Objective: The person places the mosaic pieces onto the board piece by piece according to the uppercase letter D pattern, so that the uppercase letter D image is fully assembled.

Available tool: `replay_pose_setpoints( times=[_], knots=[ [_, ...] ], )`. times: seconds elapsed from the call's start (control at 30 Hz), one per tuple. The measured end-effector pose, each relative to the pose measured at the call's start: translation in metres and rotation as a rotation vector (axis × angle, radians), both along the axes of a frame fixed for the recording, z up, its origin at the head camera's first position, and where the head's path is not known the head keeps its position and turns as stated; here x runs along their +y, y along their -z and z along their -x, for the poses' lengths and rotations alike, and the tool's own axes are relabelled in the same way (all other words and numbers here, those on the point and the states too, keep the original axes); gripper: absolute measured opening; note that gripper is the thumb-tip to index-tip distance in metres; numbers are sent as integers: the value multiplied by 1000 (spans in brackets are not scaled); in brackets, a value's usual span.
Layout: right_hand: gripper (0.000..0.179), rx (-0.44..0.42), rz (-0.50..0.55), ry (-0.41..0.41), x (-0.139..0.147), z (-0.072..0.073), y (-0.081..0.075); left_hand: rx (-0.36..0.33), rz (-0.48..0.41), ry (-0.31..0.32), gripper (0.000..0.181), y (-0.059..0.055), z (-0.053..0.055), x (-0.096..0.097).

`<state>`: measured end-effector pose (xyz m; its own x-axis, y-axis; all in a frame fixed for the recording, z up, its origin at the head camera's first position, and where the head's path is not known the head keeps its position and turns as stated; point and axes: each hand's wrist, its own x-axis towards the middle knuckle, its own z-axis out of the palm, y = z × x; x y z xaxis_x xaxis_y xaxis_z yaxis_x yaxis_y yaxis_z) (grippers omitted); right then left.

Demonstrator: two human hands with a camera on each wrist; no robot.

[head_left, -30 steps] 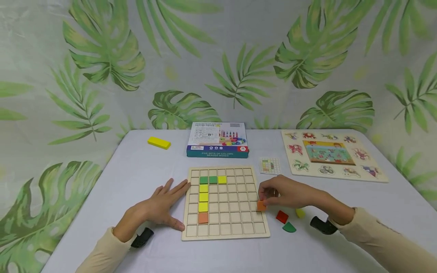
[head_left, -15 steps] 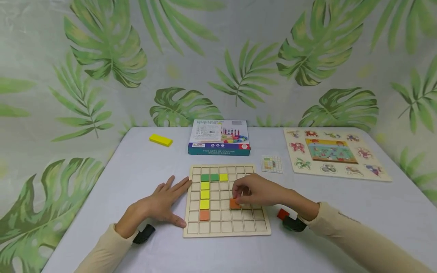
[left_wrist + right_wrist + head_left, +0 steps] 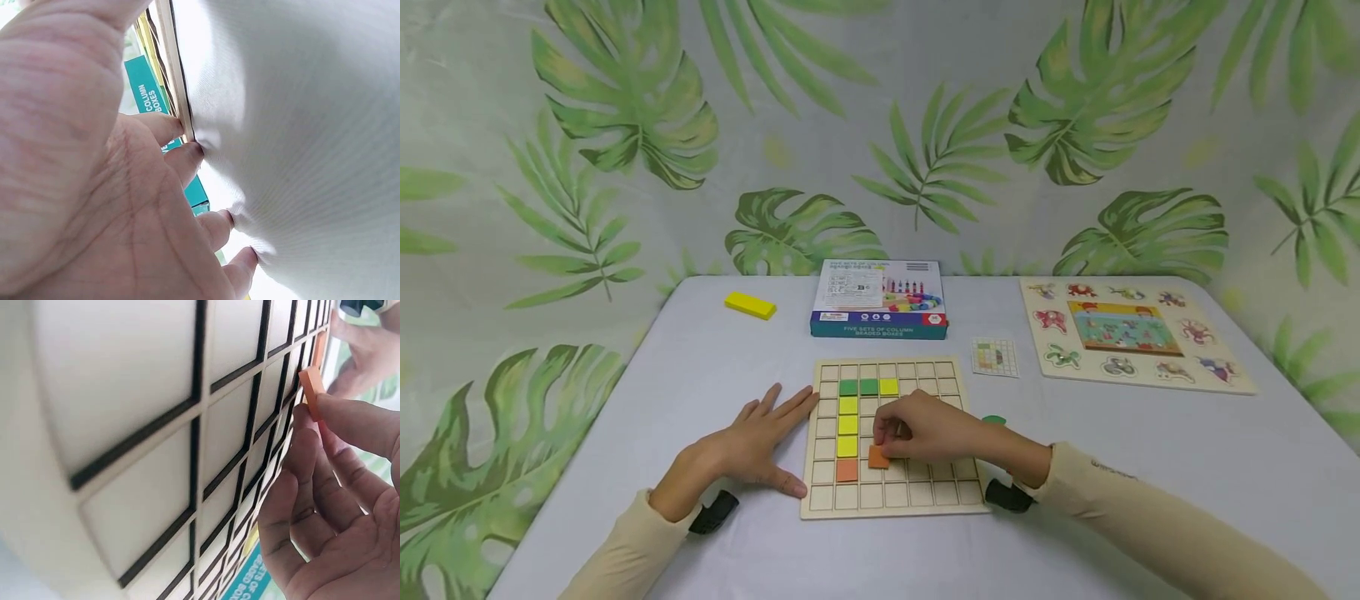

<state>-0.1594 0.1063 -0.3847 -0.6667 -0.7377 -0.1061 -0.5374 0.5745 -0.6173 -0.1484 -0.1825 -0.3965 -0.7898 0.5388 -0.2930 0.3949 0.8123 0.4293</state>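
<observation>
My right hand (image 3: 925, 427) pinches an orange square tile (image 3: 878, 457) between thumb and fingertips, low over the wooden grid board (image 3: 910, 505). In the right wrist view that tile (image 3: 310, 390) stands tilted against the thumb. On the board lie green tiles (image 3: 858, 387) and a yellow tile in an upper row, yellow tiles (image 3: 847, 425) in a column below, and another orange tile (image 3: 847, 471) at the column's foot. My left hand (image 3: 743, 446) rests spread on the table, its fingertips and thumb touching the board's left edge; the left wrist view shows those fingertips (image 3: 190, 153) against cloth and board.
A printed pattern card (image 3: 995, 357) lies beyond the board's right corner. Behind stand a boxed bead set (image 3: 878, 300) and, at left, a yellow block (image 3: 750, 305). A sea-animal puzzle board (image 3: 1138, 337) lies at right. A green piece (image 3: 994, 420) shows beside my right wrist.
My right hand has carried the orange tile leftward from the board's right edge to near the tile column. Its forearm now hides the red and yellow loose pieces. The left hand stays put.
</observation>
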Motion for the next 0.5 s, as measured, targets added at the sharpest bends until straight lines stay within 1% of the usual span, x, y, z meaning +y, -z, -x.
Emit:
replay_pose_setpoints(
  times=[0.3,0.5],
  knots=[
    [6,109,-53,-4,-13,-7,-2,5,-20,2,126,0,-1,-2],
    [12,134,-78,-3,-17,-15,-1,-1,-26,7,126,-2,-2,-1]
  ],
)
